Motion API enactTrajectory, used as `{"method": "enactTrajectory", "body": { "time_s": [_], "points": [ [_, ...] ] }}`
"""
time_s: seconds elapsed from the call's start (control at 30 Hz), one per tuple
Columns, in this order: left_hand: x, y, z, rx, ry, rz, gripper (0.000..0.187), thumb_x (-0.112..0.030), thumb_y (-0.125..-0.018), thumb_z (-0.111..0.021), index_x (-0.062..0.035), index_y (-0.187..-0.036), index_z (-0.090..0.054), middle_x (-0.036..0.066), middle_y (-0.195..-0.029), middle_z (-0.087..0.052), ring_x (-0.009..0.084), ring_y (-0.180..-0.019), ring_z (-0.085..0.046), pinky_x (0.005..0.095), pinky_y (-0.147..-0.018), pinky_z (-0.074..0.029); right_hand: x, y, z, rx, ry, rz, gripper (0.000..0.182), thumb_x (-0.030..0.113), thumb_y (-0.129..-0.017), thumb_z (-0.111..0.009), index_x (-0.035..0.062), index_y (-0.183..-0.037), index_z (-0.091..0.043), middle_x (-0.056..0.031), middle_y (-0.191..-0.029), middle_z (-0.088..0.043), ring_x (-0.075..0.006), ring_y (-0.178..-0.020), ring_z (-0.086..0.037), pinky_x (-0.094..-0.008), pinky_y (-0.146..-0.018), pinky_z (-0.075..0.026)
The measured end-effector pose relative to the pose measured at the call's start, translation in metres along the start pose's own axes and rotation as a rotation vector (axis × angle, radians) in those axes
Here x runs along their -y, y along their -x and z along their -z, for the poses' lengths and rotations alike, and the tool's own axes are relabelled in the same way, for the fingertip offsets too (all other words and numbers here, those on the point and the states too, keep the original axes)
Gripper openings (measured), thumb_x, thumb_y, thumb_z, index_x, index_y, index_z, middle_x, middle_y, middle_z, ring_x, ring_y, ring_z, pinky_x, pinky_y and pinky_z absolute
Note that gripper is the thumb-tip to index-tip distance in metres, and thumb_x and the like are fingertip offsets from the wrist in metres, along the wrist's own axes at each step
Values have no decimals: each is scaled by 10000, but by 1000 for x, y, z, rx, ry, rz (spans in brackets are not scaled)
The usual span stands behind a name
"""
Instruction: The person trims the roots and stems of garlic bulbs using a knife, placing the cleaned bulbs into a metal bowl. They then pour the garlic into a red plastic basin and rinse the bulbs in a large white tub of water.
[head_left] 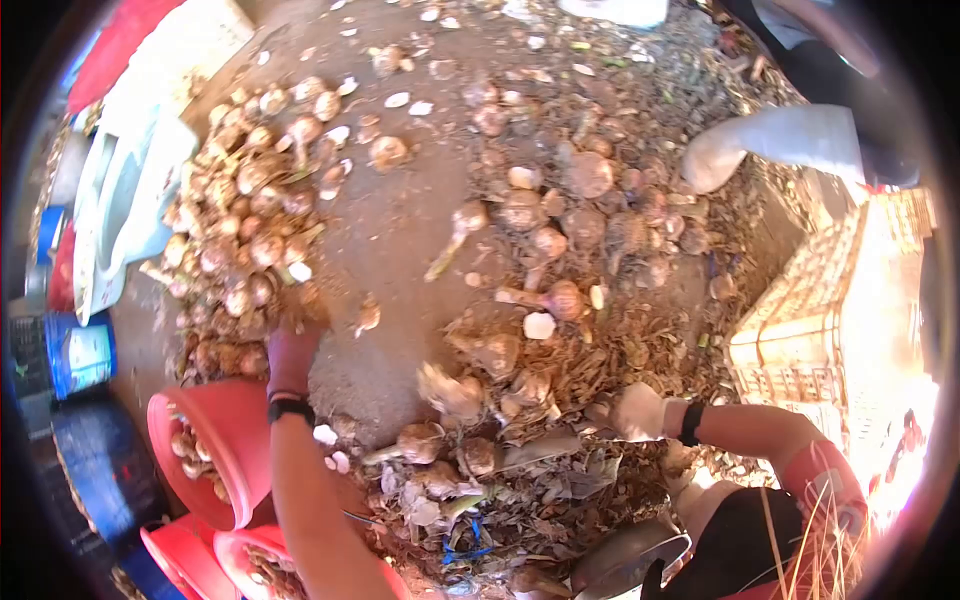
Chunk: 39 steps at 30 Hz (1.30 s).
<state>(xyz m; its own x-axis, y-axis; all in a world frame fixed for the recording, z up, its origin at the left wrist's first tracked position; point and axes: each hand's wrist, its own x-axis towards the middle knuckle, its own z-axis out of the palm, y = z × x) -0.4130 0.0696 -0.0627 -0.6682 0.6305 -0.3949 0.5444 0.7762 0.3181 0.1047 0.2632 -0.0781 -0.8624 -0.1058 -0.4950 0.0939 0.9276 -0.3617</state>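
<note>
My left hand (293, 350), in a reddish glove with a black band at the wrist, reaches forward to the near edge of a big pile of garlic bulbs (245, 220). Its fingers close around a brownish bulb (305, 300) there. My right hand (635, 410), in a pale glove with a black wristband, is curled into a fist low among dry husks and stalks (560, 470). Whatever it may hold is hidden. Loose bulbs (560, 300) lie scattered on the dirt between the hands.
Red basins (225, 420) with bulbs stand by my left arm, with two more (175, 555) below. A pale plastic crate (810, 330) stands at the right. Another person's light-clad foot (730, 150) is at the upper right. Blue containers (80, 350) and a white sack (130, 190) line the left.
</note>
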Motion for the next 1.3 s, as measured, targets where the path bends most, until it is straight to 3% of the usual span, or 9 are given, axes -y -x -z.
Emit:
{"method": "enactTrajectory", "body": {
  "time_s": [0.17, 0.23, 0.47, 0.57, 0.63, 0.87, 0.97, 1.1, 1.3],
  "points": [
    [-109, 8, -3, 566, 400, 10, 522, -314, -788, -677, -4, -1190, -555, 220, -1066, -636, 359, -1017, -602, 396, -869, -481, 0, -4, 15, -56, -89, 66, 321, 252, -885, -491, 136, -1183, -492, -50, -527, -518, -269, -469, -554, -388, -395, -416],
    [-178, -10, -19, -5, 172, -328, 559, -347, -800, -684, -17, -1227, -539, 223, -1145, -606, 333, -1093, -577, 367, -915, -461, -2, -4, 14, 21, -79, 54, 299, 262, -892, -488, 132, -1161, -500, -59, -533, -526, -274, -490, -572, -389, -401, -427],
    [-359, -29, -81, 36, -57, -480, 602, -392, -765, -695, -101, -1269, -539, 200, -1324, -488, 382, -1306, -363, 447, -1016, -395, 0, -6, -6, -57, -139, 59, 432, 170, -758, -570, 119, -1185, -533, -81, -585, -580, -298, -565, -610, -400, -474, -466],
    [-352, -11, -79, 355, 26, -449, 613, -424, -756, -681, -114, -1265, -540, 210, -1336, -459, 376, -1320, -336, 464, -1028, -389, 6, 3, 8, -118, -156, 8, 357, 167, -757, -578, 115, -1110, -586, -64, -594, -590, -287, -573, -618, -389, -474, -464],
    [-321, 27, -95, 160, -265, -680, 617, -448, -750, -657, -129, -1264, -535, 226, -1337, -441, 377, -1313, -344, 489, -1025, -384, 8, 10, -26, -326, -196, 22, 294, 173, -769, -576, 112, -1054, -613, -59, -602, -596, -284, -574, -618, -400, -483, -471],
    [-239, 159, -91, 385, -138, -837, 594, -383, -759, -643, -137, -1286, -525, 210, -1378, -418, 385, -1269, -401, 412, -990, -419, 3, 91, 25, -65, -230, -16, 359, 194, -780, -573, 175, -1137, -607, -80, -651, -609, -289, -602, -621, -403, -505, -485],
    [-238, 172, -55, 687, 237, -321, 603, -320, -752, -665, -123, -1297, -499, 238, -1242, -526, 383, -1155, -505, 404, -945, -438, -1, 106, 18, -63, -319, 24, 403, 222, -752, -597, 206, -1155, -611, -91, -721, -620, -287, -646, -622, -394, -532, -489],
    [-188, 187, -26, -4, 184, -420, 451, -189, -759, -675, -63, -1174, -553, 209, -1094, -606, 362, -1020, -579, 414, -884, -461, -2, 123, 29, -115, -370, -63, 330, 226, -744, -630, 183, -1072, -637, -91, -836, -627, -286, -708, -615, -385, -610, -490],
    [-101, 272, -15, -99, 114, -105, 432, -178, -754, -692, -66, -1153, -572, 194, -1080, -611, 361, -1026, -573, 412, -879, -463, 8, 143, 19, -423, -517, -602, 238, 277, -855, -607, 98, -1011, -608, -171, -657, -608, -377, -600, -598, -437, -528, -476]
  ]
}}
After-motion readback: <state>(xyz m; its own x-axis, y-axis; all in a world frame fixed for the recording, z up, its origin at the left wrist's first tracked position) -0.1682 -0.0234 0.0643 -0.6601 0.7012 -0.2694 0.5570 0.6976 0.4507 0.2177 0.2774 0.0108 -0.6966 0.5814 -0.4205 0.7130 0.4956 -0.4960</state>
